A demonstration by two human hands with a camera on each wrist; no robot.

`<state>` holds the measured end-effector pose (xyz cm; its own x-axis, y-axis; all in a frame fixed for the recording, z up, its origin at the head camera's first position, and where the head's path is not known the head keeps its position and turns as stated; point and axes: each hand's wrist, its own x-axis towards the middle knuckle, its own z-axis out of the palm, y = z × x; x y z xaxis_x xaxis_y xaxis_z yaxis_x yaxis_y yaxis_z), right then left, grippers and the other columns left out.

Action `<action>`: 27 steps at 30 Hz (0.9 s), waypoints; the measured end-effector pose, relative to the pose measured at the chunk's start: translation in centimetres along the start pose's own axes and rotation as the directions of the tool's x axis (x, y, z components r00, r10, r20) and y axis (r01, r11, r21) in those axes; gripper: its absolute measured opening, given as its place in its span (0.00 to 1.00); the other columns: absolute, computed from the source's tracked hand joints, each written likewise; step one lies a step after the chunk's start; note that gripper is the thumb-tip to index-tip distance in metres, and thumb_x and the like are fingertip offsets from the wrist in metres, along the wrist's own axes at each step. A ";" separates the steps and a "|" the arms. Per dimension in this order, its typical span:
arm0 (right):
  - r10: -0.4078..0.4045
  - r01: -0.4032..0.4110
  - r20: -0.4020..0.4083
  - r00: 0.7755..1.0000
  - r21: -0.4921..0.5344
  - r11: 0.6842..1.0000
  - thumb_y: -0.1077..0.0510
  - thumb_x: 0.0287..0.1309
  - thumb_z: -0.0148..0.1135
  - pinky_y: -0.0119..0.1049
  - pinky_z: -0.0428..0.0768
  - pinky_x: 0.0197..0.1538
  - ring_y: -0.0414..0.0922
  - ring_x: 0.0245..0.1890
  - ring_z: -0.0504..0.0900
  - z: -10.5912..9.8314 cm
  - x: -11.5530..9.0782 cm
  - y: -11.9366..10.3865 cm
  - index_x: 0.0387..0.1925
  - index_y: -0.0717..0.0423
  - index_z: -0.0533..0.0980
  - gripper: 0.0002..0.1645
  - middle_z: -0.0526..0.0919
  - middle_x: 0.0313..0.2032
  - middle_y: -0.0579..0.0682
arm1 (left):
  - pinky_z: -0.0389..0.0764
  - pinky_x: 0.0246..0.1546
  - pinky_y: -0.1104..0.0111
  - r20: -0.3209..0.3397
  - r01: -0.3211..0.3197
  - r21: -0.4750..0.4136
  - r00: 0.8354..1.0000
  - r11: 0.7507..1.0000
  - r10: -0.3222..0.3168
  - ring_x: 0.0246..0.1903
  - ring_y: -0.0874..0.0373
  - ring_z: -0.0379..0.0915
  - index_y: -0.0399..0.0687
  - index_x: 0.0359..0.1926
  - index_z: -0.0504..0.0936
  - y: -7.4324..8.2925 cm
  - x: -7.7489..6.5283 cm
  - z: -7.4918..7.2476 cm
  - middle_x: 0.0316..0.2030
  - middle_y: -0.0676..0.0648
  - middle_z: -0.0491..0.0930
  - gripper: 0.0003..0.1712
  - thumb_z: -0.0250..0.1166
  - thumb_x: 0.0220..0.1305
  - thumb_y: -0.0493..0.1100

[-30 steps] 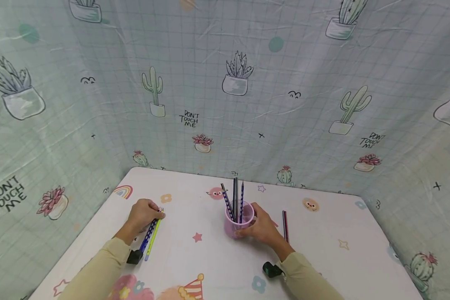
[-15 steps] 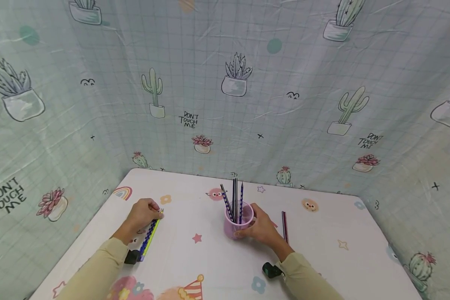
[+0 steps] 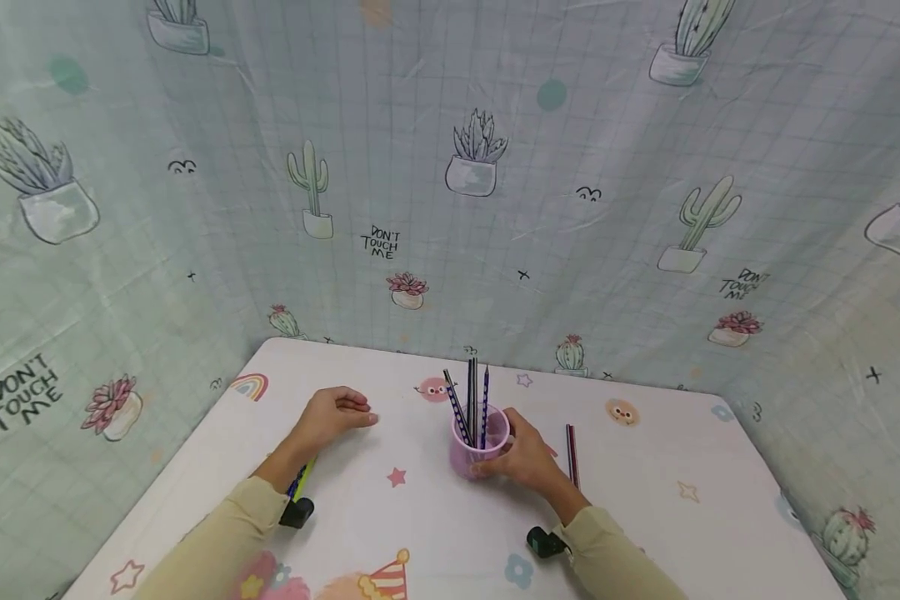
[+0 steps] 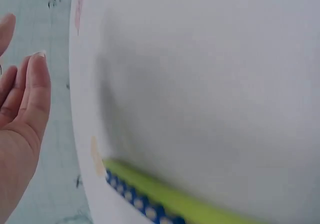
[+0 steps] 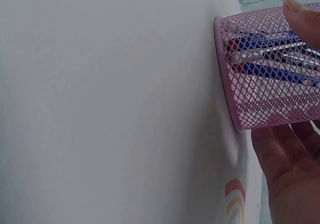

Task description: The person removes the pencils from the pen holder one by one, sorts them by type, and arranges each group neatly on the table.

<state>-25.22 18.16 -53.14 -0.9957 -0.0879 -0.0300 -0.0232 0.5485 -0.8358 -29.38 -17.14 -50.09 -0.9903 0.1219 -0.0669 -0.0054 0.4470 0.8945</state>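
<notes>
My right hand point(image 3: 528, 454) grips a pink mesh pencil cup point(image 5: 280, 99) from its right side, thumb in front and fingers behind. The cup stands upright on the table with several pencils point(image 3: 472, 408) leaning in it, some dark and some blue with white dots. My left hand point(image 3: 337, 414) hovers over the table left of the cup, fingers loosely bent and holding nothing. Below its wrist lie a yellow-green pencil point(image 4: 175, 196) and a blue dotted pencil point(image 4: 140, 201) side by side. The forearm hides part of them in the head view.
Dark and red pencils point(image 3: 572, 454) lie right of the cup, partly behind the right wrist. A white table point(image 3: 435, 533) with printed cartoon figures carries everything. Cactus-patterned cloth point(image 3: 390, 167) hangs around its back and sides.
My left hand has let go of the yellow-green and blue dotted pencils and moved right toward the cup, leaving them on the table. The right hand and cup have stayed put.
</notes>
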 end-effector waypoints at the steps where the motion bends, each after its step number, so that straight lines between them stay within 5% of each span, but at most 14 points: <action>1: 0.001 -0.001 0.000 1.000 -0.001 1.000 0.51 0.27 0.93 0.61 0.76 0.70 0.54 0.63 0.79 0.0 -0.1 0.0 0.62 0.48 0.72 0.56 0.83 0.61 0.51 | 0.86 0.43 0.71 0.013 -0.011 -0.026 1.000 1.000 0.011 0.42 0.58 0.85 0.35 0.52 0.82 0.3 -0.1 0.5 0.46 0.40 0.87 0.25 0.79 0.60 0.44; 7: -0.043 0.044 -0.010 0.999 0.002 0.999 0.52 0.26 0.93 0.58 0.77 0.68 0.50 0.60 0.81 -0.1 -0.2 0.1 0.60 0.49 0.73 0.54 0.85 0.57 0.50 | 0.88 0.48 0.70 0.077 -0.050 -0.177 0.995 0.983 0.065 0.48 0.55 0.87 0.33 0.57 0.81 1.7 -0.6 3.8 0.54 0.34 0.85 0.28 0.78 0.60 0.42; 14: -0.071 0.071 -0.014 0.997 -0.004 0.997 0.54 0.28 0.92 0.58 0.78 0.67 0.50 0.60 0.81 -0.1 -0.2 0.2 0.61 0.50 0.73 0.53 0.85 0.57 0.50 | 0.85 0.58 0.68 0.180 -0.081 -0.302 0.974 0.950 0.140 0.66 0.36 0.76 0.31 0.67 0.74 2.8 -1.2 7.6 0.65 0.28 0.76 0.37 0.77 0.61 0.40; 22: -0.084 0.084 -0.008 0.996 0.011 0.996 0.57 0.30 0.91 0.57 0.80 0.65 0.50 0.58 0.82 0.1 -0.2 0.0 0.59 0.51 0.74 0.50 0.85 0.56 0.50 | 0.78 0.67 0.58 0.196 -0.119 -0.367 0.960 0.923 0.202 0.68 0.34 0.73 0.24 0.69 0.70 3.7 -1.3 10.2 0.65 0.26 0.76 0.42 0.78 0.58 0.35; 27: -0.102 0.102 0.002 0.995 0.019 0.995 0.58 0.32 0.90 0.57 0.79 0.65 0.51 0.58 0.82 0.0 -0.4 -0.2 0.60 0.52 0.74 0.50 0.85 0.56 0.52 | 0.70 0.73 0.52 0.201 -0.174 -0.356 0.945 0.918 0.257 0.71 0.36 0.70 0.28 0.72 0.68 4.2 -1.4 11.9 0.68 0.29 0.74 0.46 0.80 0.56 0.36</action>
<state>-24.78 18.14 -52.99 -0.9879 -0.1452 0.0540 -0.1228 0.5209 -0.8447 -26.38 -4.86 -51.48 -0.9096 0.4081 0.0777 0.1179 0.0742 0.9902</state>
